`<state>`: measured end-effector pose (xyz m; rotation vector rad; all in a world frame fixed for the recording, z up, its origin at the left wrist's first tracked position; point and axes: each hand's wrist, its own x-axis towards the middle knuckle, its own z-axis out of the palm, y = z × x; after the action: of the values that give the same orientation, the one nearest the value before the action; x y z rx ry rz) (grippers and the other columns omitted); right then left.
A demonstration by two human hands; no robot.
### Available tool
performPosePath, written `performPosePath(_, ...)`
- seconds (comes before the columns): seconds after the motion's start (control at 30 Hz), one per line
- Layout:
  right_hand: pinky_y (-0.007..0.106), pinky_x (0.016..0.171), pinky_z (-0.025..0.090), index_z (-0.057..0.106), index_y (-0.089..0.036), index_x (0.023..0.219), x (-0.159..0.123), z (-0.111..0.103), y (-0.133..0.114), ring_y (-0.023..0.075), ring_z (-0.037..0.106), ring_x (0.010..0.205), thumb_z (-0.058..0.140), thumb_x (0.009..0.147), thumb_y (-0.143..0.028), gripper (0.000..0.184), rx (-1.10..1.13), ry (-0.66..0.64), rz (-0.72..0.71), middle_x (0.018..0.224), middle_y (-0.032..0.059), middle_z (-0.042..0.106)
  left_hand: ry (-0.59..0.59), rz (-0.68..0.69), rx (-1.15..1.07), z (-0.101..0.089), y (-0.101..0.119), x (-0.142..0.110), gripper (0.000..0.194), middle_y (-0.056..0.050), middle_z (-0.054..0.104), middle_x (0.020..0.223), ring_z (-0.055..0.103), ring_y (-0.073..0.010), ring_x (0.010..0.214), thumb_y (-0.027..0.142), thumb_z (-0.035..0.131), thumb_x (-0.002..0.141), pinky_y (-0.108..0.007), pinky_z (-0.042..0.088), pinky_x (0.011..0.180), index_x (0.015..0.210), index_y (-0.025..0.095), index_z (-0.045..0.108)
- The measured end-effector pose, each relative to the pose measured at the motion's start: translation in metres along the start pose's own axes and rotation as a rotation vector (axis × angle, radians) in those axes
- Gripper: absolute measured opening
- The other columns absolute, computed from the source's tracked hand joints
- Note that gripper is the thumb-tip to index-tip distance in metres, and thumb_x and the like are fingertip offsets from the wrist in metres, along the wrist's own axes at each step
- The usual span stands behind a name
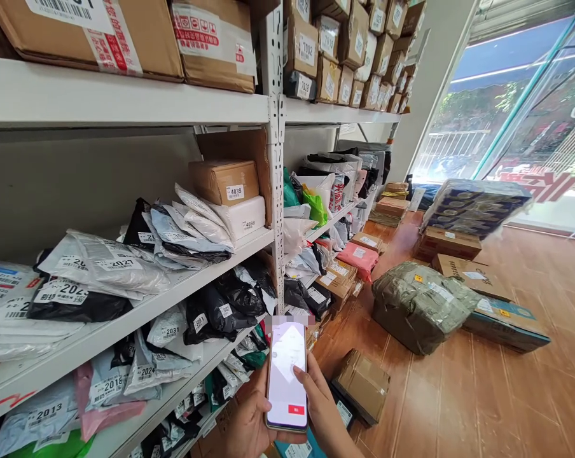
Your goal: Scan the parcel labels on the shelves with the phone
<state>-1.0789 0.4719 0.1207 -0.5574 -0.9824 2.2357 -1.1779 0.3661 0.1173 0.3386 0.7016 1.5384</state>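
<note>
My left hand grips the phone, near centre; right hand thumbs it, can't tell if it's gripping too. Shelf edge left, wood floor right. Box says 4039.

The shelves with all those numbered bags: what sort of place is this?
Probably a parcel pick-up shop or storeroom. The shelves are packed with bags and boxes wearing number labels, and more parcels sit on the floor near a big window.

Hands hold phone, right thumb apparently touching screen; labelled parcels on white shelves.
</note>
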Motion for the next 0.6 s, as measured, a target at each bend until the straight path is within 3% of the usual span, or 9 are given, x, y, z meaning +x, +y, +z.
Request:
performPosePath(0.1,0.032,0.069,0.047,0.059,-0.027,0.116,0.0,-0.006,0.001,0.0221,0.063,0.074,0.075,0.076,-0.042,0.045,-0.009,0.001,0.01,0.097,0.0004,0.072,-0.069,-0.012,-0.01,-0.004,-0.003,0.003,0.104,-0.008,0.062,0.126,0.064,-0.0268,0.096,0.026,0.054,0.071,-0.045,0.049,0.086,0.148,0.033,-0.013)
performPosePath(0.17,0.032,0.07,0.048,0.06,-0.028,0.113,-0.001,-0.01,-0.001,0.023,0.064,0.079,0.078,0.073,-0.039,0.045,-0.014,-0.021,0.002,0.1,0.0005,0.073,-0.082,-0.029,-0.015,-0.005,-0.005,0.006,0.106,-0.01,0.062,0.127,0.064,-0.0274,0.098,0.027,0.054,0.071,-0.045,0.048,0.087,0.146,0.029,-0.021)
performPosePath(0.27,0.034,0.074,0.05,0.059,-0.027,0.114,-0.006,-0.015,-0.004,0.0269,0.064,0.093,0.087,0.06,-0.029,0.061,-0.029,-0.095,-0.02,0.108,0.0034,0.072,-0.089,-0.057,-0.007,-0.007,-0.009,0.01,0.106,-0.011,0.057,0.134,0.062,-0.0299,0.106,0.029,0.054,0.072,-0.047,0.048,0.087,0.146,0.029,-0.023)
performPosePath(0.37,0.035,0.073,0.051,0.057,-0.025,0.119,-0.01,-0.02,-0.005,0.0276,0.065,0.092,0.09,0.056,-0.03,0.071,-0.012,-0.118,-0.054,0.108,0.006,0.072,-0.081,-0.103,0.045,-0.006,-0.014,0.014,0.097,-0.01,0.055,0.137,0.062,-0.0317,0.106,0.032,0.054,0.073,-0.048,0.049,0.085,0.15,0.034,-0.005)
performPosePath(0.47,0.033,0.069,0.052,0.058,-0.025,0.117,-0.011,-0.026,-0.003,0.0258,0.067,0.085,0.086,0.062,-0.035,0.063,0.084,-0.009,-0.001,0.104,0.0051,0.073,-0.02,-0.172,0.178,-0.001,-0.006,0.023,0.081,-0.012,0.057,0.133,0.063,-0.0328,0.104,0.038,0.053,0.074,-0.045,0.049,0.081,0.149,0.031,0.022)
performPosePath(0.53,0.033,0.067,0.052,0.058,-0.025,0.117,-0.01,-0.032,-0.002,0.0261,0.068,0.082,0.083,0.066,-0.037,0.057,0.13,0.053,0.043,0.103,0.0046,0.073,0.084,-0.182,0.39,0.0,0.011,0.036,0.067,-0.012,0.054,0.136,0.057,-0.0339,0.115,0.044,0.052,0.08,-0.045,0.048,0.085,0.143,0.029,0.036)
performPosePath(0.6,0.036,0.072,0.053,0.059,-0.026,0.118,-0.007,-0.041,-0.001,0.0291,0.067,0.088,0.08,0.068,-0.041,0.057,0.145,0.09,0.052,0.103,0.0047,0.073,0.24,-0.091,0.721,-0.003,0.039,0.059,0.058,-0.013,0.05,0.14,0.049,-0.0324,0.127,0.045,0.049,0.085,-0.045,0.045,0.093,0.139,0.027,0.043)
